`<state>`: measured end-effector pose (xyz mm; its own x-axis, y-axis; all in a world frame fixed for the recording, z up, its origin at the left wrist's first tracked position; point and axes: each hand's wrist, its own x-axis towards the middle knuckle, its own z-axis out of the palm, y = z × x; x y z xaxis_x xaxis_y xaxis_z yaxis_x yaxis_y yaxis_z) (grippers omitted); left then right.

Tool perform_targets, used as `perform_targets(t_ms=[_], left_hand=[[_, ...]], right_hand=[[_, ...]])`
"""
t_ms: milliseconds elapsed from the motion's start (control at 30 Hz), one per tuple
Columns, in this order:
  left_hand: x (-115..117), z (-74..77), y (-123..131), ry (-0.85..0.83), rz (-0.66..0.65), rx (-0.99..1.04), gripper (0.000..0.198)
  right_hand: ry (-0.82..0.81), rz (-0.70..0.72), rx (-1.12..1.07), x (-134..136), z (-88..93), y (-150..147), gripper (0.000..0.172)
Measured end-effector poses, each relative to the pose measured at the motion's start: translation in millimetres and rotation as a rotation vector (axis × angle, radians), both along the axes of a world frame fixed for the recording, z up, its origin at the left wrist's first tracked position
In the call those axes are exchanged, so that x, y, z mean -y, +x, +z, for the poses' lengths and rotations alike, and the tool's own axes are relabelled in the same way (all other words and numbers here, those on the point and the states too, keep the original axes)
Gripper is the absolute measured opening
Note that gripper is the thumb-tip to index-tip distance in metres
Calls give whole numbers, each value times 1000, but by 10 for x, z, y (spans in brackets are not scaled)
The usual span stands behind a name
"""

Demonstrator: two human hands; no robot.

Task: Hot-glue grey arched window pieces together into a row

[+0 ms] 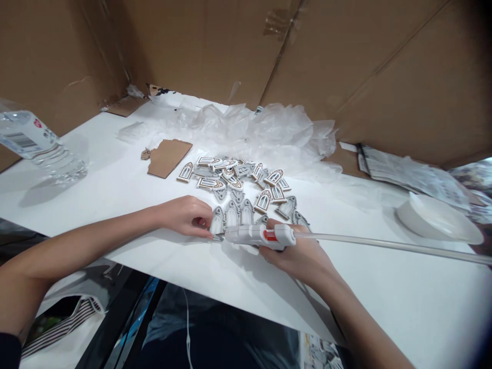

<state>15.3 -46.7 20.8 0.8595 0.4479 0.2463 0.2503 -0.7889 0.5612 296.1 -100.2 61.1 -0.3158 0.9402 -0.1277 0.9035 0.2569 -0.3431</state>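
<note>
Head view: right hand (295,256) closed firmly around a white plastic glue gun (257,237), nozzle beside a grey arched window piece (217,222) narrowly pinched by the left hand (184,216). Beyond, a heap of arched pieces (230,174) lies on a smooth white board (423,307), before crumpled clear plastic film (261,128) and a corrugated cardboard wall (215,46).

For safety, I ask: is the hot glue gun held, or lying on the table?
Held: the right hand closes around the hot glue gun from below.

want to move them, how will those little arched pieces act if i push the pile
The arched pieces look thin and flat, so probably light and stiff. Overlapping in a heap, they would likely slide together. Their narrow frames might snap if bent.
</note>
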Motion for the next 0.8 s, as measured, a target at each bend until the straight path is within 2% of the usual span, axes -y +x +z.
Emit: perform_targets(t_ms=[633, 800], left_hand=[[3, 2, 0, -15, -7, -11, 28], [6, 11, 0, -22, -6, -24, 28]], right_hand=[[12, 1, 7, 5, -11, 9, 12], [-20, -19, 46, -4, -12, 38, 16]])
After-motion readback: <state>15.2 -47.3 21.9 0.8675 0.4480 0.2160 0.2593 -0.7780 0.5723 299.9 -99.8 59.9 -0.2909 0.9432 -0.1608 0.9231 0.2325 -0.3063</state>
